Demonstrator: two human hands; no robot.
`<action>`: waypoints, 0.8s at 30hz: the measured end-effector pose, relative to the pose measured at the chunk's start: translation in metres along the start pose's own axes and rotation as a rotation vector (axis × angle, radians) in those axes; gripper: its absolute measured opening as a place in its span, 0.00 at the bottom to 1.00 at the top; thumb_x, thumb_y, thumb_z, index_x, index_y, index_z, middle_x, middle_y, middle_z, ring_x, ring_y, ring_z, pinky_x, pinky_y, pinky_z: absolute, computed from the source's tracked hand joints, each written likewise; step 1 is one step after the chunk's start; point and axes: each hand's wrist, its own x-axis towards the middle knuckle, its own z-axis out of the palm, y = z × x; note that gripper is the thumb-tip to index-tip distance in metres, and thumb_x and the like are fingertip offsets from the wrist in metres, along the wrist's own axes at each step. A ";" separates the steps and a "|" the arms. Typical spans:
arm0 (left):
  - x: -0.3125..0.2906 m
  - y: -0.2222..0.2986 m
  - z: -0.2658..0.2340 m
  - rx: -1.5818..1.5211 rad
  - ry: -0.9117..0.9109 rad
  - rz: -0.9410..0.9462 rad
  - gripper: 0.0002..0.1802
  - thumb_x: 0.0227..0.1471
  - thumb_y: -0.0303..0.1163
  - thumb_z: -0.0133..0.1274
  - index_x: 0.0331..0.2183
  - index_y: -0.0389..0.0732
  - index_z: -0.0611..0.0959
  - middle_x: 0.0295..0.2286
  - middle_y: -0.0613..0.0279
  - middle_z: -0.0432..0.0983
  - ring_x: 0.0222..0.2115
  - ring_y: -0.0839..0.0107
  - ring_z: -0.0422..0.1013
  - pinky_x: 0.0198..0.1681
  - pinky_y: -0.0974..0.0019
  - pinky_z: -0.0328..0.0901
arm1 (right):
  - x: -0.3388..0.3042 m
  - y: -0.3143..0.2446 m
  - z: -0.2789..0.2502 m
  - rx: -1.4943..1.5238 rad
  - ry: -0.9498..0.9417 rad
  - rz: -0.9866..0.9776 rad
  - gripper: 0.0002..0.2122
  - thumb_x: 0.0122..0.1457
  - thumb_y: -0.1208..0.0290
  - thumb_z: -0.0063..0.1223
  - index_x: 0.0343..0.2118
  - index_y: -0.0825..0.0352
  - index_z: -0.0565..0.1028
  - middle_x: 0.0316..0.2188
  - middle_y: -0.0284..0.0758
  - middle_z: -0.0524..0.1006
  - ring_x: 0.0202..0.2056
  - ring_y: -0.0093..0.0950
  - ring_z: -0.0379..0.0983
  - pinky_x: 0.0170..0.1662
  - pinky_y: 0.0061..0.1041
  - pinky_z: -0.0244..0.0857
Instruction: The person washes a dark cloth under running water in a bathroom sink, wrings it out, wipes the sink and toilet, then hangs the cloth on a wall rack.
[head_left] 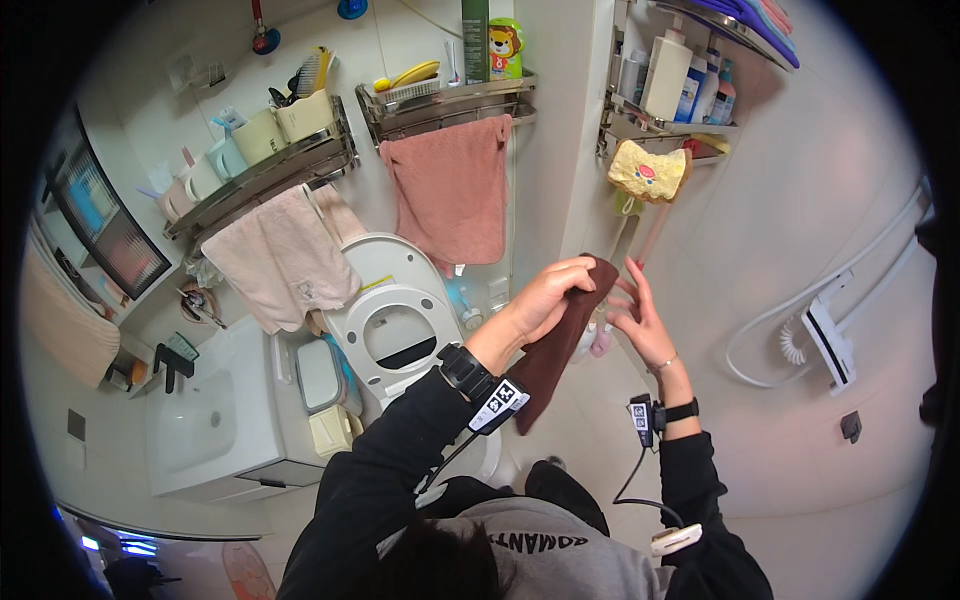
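while the left hand (pixel 548 295) pinches the top edge of a dark brown cloth (pixel 555 350), the cloth hangs limp below it, between both hands. the right hand (pixel 640 315) is open, fingers spread, just beside the cloth's edge and seemingly not gripping. it looks soft, light and floppy; best taken by a top corner. beyond the hands hangs a pink towel (pixel 452 190); left of them, a toilet (pixel 395 320).

metal shelf (pixel 290 160), cups (pixel 260 135), brushes (pixel 312 72)

Home bathroom: toilet (pixel 395 325), sink (pixel 195 420), towel racks (pixel 450 105), shower head (pixel 795 340).
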 end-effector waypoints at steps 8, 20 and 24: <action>0.002 0.027 -0.026 0.469 0.219 -0.048 0.13 0.46 0.24 0.50 0.39 0.36 0.76 0.35 0.66 0.72 0.37 0.79 0.67 0.42 0.74 0.62 | 0.080 -0.003 0.032 -0.404 -0.318 0.065 0.14 0.50 0.65 0.58 0.38 0.67 0.73 0.32 0.35 0.77 0.32 0.24 0.72 0.38 0.23 0.66; 0.070 -0.040 -0.108 0.956 0.205 -0.044 0.27 0.43 0.24 0.58 0.47 0.37 0.70 0.38 0.63 0.73 0.36 0.78 0.69 0.40 0.69 0.65 | 0.154 0.051 0.005 0.308 -0.425 -0.006 0.09 0.56 0.78 0.43 0.40 0.70 0.69 0.33 0.29 0.73 0.35 0.15 0.67 0.38 0.17 0.64; 0.097 -0.063 -0.148 1.182 0.476 -0.367 0.14 0.46 0.28 0.55 0.37 0.35 0.79 0.31 0.59 0.77 0.32 0.73 0.71 0.38 0.69 0.65 | 0.165 0.090 -0.010 0.192 -0.198 -0.046 0.12 0.55 0.78 0.46 0.42 0.71 0.69 0.34 0.31 0.74 0.36 0.18 0.68 0.40 0.18 0.64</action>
